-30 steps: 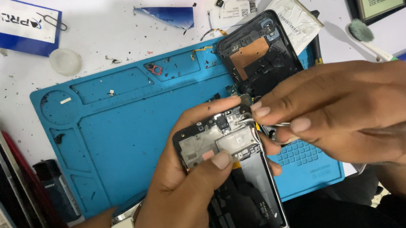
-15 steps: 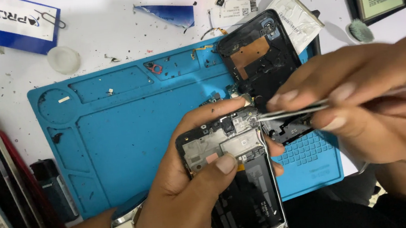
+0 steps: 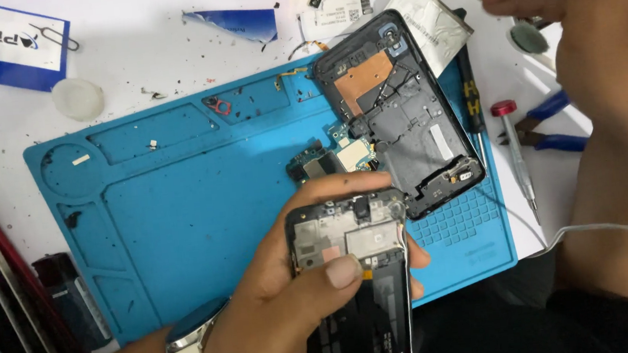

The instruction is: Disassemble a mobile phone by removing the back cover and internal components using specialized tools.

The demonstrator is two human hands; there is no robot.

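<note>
While in left hand [image 3: 296, 309], opened phone [image 3: 355, 287]

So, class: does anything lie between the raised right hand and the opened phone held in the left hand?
Nothing visible. The right hand is raised at top right; the phone sits in the left hand over the blue mat. The black back cover lies on the mat below that path.
</note>
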